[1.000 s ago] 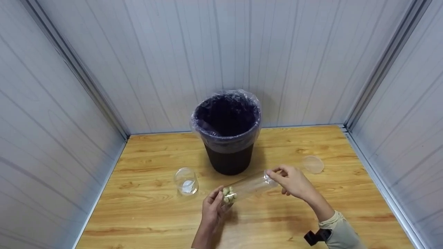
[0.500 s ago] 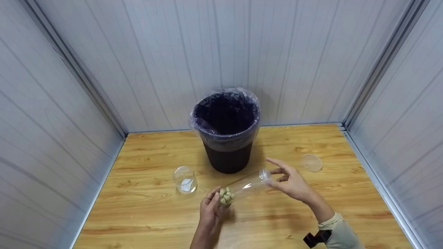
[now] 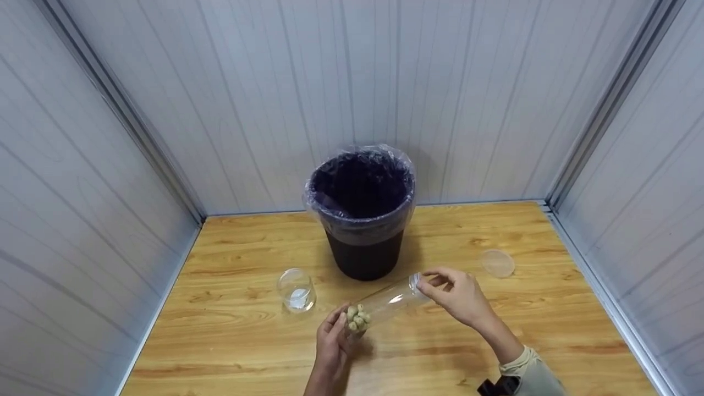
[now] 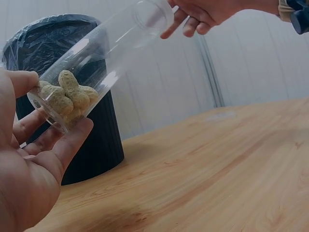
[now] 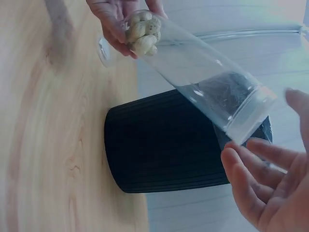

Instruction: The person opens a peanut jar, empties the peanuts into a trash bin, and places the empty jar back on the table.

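My left hand point(image 3: 331, 341) grips the bottom end of a clear cylindrical jar point(image 3: 385, 302), thumb on one side and fingers on the other. The jar is tilted, its far end raised toward the right. Several unshelled peanuts point(image 4: 70, 96) lie gathered at its bottom, beside the left fingers. My right hand point(image 3: 459, 297) is at the jar's raised end, which has a translucent band point(image 5: 251, 113) around it. In the right wrist view the right fingers point(image 5: 241, 169) are spread and loosely bent, fingertips right at the band's edge, with the thumb apart from it.
Behind the jar stands a black trash bin point(image 3: 366, 256) lined with a clear plastic bag point(image 3: 357, 234). A clear cup point(image 3: 296, 290) stands on the wooden table point(image 3: 231, 341) at left. A translucent round lid point(image 3: 498, 263) lies flat at right. Pale panel walls enclose the table's back and sides.
The right hand touched the jar's raised end, opened its fingers wide, then drew them back in around that end. The left hand keeps its grip; the peanuts shifted slightly.
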`<state>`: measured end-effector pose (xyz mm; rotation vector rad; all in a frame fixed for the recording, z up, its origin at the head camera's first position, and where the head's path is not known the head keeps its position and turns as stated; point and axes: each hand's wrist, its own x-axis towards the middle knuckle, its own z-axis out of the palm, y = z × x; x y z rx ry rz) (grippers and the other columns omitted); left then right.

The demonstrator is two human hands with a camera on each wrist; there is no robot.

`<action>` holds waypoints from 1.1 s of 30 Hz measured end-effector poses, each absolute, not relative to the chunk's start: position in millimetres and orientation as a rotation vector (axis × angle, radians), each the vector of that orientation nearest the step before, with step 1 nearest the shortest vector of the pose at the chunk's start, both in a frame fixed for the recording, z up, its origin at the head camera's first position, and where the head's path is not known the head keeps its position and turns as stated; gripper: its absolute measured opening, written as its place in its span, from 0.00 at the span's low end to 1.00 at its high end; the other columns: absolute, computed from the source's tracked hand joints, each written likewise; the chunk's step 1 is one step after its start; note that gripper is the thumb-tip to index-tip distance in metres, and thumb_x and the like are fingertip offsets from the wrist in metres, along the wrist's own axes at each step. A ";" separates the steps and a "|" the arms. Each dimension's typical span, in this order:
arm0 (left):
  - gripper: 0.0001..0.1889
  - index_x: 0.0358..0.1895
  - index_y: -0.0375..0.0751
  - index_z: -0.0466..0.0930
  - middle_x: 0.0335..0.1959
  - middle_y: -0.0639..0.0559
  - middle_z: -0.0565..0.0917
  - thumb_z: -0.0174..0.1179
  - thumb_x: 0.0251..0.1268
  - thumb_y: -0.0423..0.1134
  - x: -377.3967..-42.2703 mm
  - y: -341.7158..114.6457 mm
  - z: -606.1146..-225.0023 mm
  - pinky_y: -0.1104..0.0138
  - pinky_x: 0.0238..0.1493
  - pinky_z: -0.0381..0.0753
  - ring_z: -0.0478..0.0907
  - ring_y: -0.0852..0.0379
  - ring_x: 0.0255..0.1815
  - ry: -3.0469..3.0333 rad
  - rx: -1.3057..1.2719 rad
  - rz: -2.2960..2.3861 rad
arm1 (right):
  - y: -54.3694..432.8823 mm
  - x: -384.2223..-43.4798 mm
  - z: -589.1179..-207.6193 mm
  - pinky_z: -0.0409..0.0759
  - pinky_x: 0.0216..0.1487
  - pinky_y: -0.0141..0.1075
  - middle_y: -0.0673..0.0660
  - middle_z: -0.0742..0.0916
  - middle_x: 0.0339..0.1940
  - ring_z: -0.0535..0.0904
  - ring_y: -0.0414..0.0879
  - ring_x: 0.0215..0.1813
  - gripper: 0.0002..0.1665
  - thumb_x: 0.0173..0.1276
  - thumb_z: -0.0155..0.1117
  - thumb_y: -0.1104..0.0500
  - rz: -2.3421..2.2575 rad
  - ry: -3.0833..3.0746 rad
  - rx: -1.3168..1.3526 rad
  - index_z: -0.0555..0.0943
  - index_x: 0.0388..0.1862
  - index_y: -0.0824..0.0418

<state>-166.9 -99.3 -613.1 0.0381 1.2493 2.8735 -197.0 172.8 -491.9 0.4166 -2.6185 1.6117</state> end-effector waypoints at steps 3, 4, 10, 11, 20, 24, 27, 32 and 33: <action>0.17 0.58 0.19 0.69 0.49 0.43 0.79 0.48 0.73 0.29 -164.6 -101.3 -615.6 0.66 0.49 0.81 0.79 0.56 0.47 1.293 0.061 2.877 | 175.6 -197.3 -497.3 0.84 0.36 0.38 0.57 0.86 0.45 0.82 0.51 0.37 0.23 0.63 0.72 0.55 1.724 -2.568 0.601 0.81 0.56 0.60; 0.17 0.58 0.18 0.69 0.50 0.43 0.79 0.48 0.73 0.29 -164.4 -101.4 -616.3 0.67 0.49 0.81 0.79 0.56 0.47 1.312 0.069 2.880 | 177.0 -197.4 -499.2 0.84 0.38 0.38 0.58 0.85 0.47 0.82 0.53 0.40 0.25 0.62 0.72 0.59 1.770 -2.543 0.663 0.79 0.58 0.63; 0.18 0.58 0.16 0.68 0.49 0.45 0.80 0.49 0.74 0.30 -164.3 -100.4 -617.1 0.70 0.49 0.79 0.79 0.58 0.48 1.428 0.078 2.874 | 180.3 -197.6 -504.7 0.82 0.47 0.44 0.65 0.80 0.53 0.78 0.55 0.49 0.29 0.59 0.67 0.75 1.864 -2.427 0.904 0.74 0.61 0.70; 0.18 0.58 0.16 0.68 0.48 0.46 0.80 0.49 0.74 0.30 -164.4 -100.2 -617.0 0.70 0.49 0.79 0.79 0.58 0.47 1.442 0.071 2.868 | 180.6 -197.6 -505.1 0.82 0.47 0.44 0.65 0.80 0.54 0.78 0.54 0.50 0.30 0.59 0.67 0.75 1.864 -2.411 0.919 0.73 0.61 0.70; 0.15 0.56 0.26 0.74 0.49 0.44 0.80 0.50 0.74 0.33 -161.6 -102.6 -617.7 0.65 0.49 0.81 0.80 0.55 0.46 1.357 -0.049 2.865 | 194.8 -195.0 -518.6 0.81 0.44 0.37 0.64 0.80 0.55 0.77 0.53 0.50 0.22 0.61 0.68 0.71 1.870 -2.303 0.776 0.76 0.55 0.67; 0.16 0.57 0.25 0.73 0.48 0.44 0.80 0.50 0.74 0.33 -160.1 -103.7 -618.5 0.63 0.47 0.82 0.80 0.55 0.44 1.335 -0.070 2.859 | 205.0 -193.9 -526.4 0.80 0.40 0.36 0.63 0.82 0.53 0.77 0.54 0.48 0.21 0.60 0.70 0.71 1.767 -2.379 0.570 0.79 0.52 0.67; 0.17 0.59 0.24 0.71 0.48 0.44 0.80 0.50 0.74 0.34 -160.2 -104.0 -618.6 0.61 0.47 0.83 0.81 0.55 0.43 1.324 -0.109 2.841 | 212.4 -196.2 -533.2 0.80 0.38 0.38 0.64 0.83 0.51 0.76 0.58 0.46 0.21 0.58 0.70 0.72 1.689 -2.411 0.401 0.80 0.51 0.69; 0.19 0.61 0.22 0.68 0.47 0.44 0.80 0.52 0.73 0.33 -158.7 -100.8 -622.1 0.60 0.47 0.83 0.81 0.53 0.43 1.307 -0.169 2.820 | 240.4 -210.1 -570.8 0.79 0.35 0.33 0.62 0.84 0.51 0.77 0.55 0.45 0.23 0.55 0.73 0.71 1.499 -2.423 0.196 0.83 0.52 0.65; 0.19 0.60 0.22 0.68 0.47 0.44 0.81 0.52 0.73 0.33 -157.6 -99.3 -623.5 0.59 0.47 0.83 0.81 0.53 0.43 1.301 -0.167 2.821 | 248.1 -212.9 -580.0 0.79 0.36 0.33 0.62 0.84 0.52 0.77 0.54 0.45 0.23 0.55 0.74 0.71 1.454 -2.423 0.180 0.83 0.52 0.65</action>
